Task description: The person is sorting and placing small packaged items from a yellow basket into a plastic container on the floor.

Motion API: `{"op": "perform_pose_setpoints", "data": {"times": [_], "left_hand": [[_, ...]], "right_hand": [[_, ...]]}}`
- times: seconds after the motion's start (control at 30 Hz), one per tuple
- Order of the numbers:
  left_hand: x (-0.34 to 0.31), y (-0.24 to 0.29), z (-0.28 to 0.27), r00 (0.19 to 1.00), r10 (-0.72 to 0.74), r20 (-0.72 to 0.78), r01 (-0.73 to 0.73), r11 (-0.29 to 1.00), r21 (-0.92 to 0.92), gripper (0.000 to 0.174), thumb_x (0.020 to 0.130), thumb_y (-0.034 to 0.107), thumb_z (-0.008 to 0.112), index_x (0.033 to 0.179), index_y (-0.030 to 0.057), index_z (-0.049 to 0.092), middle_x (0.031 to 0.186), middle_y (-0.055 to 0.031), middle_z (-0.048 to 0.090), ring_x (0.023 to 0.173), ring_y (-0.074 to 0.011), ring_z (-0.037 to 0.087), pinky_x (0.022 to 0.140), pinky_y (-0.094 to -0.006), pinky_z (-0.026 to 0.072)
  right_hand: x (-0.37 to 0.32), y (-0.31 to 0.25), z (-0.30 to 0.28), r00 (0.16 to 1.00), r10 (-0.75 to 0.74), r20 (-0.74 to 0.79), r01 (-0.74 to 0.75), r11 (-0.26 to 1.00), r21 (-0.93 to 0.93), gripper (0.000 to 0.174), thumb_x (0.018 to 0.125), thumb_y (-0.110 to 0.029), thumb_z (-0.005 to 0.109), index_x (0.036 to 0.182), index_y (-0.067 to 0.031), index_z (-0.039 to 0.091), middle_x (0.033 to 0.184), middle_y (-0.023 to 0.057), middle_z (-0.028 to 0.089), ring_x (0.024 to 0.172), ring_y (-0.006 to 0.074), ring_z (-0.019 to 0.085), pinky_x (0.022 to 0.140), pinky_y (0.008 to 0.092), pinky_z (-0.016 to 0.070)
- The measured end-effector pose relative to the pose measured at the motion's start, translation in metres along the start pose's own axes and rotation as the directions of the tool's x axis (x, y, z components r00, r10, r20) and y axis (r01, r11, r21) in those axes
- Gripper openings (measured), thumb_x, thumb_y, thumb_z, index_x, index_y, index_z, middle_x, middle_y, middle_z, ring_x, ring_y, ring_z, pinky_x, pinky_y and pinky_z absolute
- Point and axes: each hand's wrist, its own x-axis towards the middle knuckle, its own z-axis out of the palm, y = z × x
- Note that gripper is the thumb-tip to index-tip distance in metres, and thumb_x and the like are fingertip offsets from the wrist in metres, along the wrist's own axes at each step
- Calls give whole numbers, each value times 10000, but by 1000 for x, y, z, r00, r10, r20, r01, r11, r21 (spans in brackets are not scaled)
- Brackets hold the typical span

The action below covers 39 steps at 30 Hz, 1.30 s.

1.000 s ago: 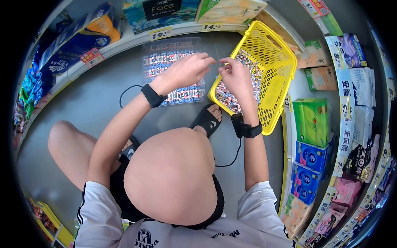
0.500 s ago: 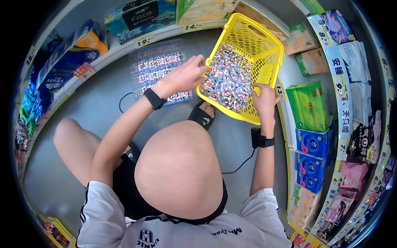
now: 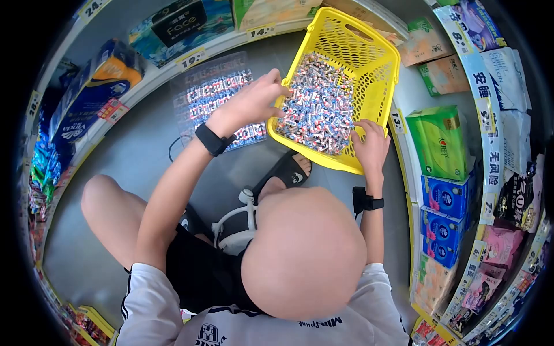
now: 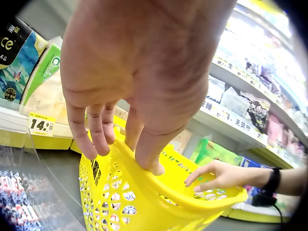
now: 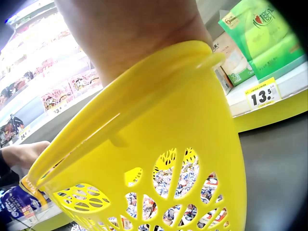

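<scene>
A yellow perforated basket (image 3: 378,63), tilted in the head view, holds many small wrapped pieces (image 3: 320,104). My left hand (image 3: 248,106) grips its left rim; in the left wrist view the left hand (image 4: 139,82) has fingers outside the rim and the thumb on the other side. At the near right rim, my right hand (image 3: 371,149) lies with loosely bent fingers over the inside edge, also visible as the right hand (image 4: 226,175) in the left wrist view. In the right wrist view the basket wall (image 5: 192,110) hides its fingers. Left of the basket lies a clear package (image 3: 216,98) with rows of wrapped pieces.
Shelves with tissue packs (image 3: 438,141) and price labels curve around the left, far and right sides. A sandaled foot (image 3: 291,167) stands close to the basket's near edge. A white looped object (image 3: 234,242) is between the legs, beside the raised knee (image 3: 303,259).
Since one second ago, my hands have parted from above the basket's left side, the left to its rim and the right to the near right rim. The white looped object has come into view.
</scene>
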Motion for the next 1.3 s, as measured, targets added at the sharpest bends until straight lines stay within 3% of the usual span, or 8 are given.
{"op": "perform_pose_setpoints", "data": {"times": [0.17,0.23,0.27,0.43,0.5,0.53,0.77,1.3], "left_hand": [[10,-2,8,999,36,-19,-34,997,65,567,695,150,916,1224,44,739,1209,-154,540,1177,-346,556,997,-414,494],[16,8,16,993,90,-81,-57,937,343,524,677,93,873,1172,-5,735,1205,-168,542,1197,-362,523,982,-423,494],[19,15,19,983,118,-141,-52,915,401,393,716,37,771,1101,-39,735,1214,-179,549,1196,-356,513,960,-437,494],[38,23,37,929,311,-201,-201,879,432,146,797,28,659,913,-28,727,1163,-156,568,1158,-308,541,937,-428,502],[41,21,43,926,369,-83,-324,887,328,51,778,37,668,775,-5,697,1107,-145,579,1117,-296,575,943,-410,514],[43,21,46,941,336,-42,-306,896,321,55,754,32,676,701,16,676,1062,-136,595,1058,-283,613,929,-390,536],[60,12,62,941,319,116,-339,888,311,33,748,52,717,772,34,729,961,-94,645,989,-245,657,842,-364,578],[61,12,60,950,213,228,-286,888,361,124,817,73,679,907,22,746,971,-79,663,983,-217,667,815,-327,586]], "right_hand": [[1,-2,-3,1000,8,12,-8,999,-40,231,863,-200,790,1085,-139,773,1208,12,728,1167,242,629,1007,434,405],[2,-1,-2,999,14,35,-12,999,-46,240,863,-200,791,1093,-133,769,1219,21,724,1177,248,625,1005,440,410],[1,-1,-2,1000,8,27,-7,999,-41,238,865,-200,790,1090,-129,768,1223,27,722,1181,251,624,1008,443,410],[4,-3,-1,999,19,39,-16,997,-74,237,879,-209,782,1097,-118,765,1231,35,716,1190,259,617,1031,445,398],[4,-6,-2,998,29,49,-25,996,-88,240,881,-212,782,1101,-119,763,1232,33,713,1191,259,614,1033,446,396],[5,-7,-2,998,37,50,-31,994,-102,242,883,-215,781,1105,-121,762,1233,31,710,1191,259,611,1035,447,393],[6,-7,1,997,39,66,-30,991,-134,236,887,-215,779,1099,-114,754,1227,27,701,1184,263,607,1040,460,395],[9,-8,0,997,50,56,-47,998,-46,233,857,-191,810,1068,-114,747,1180,18,706,1146,263,623,1032,464,412]]}}
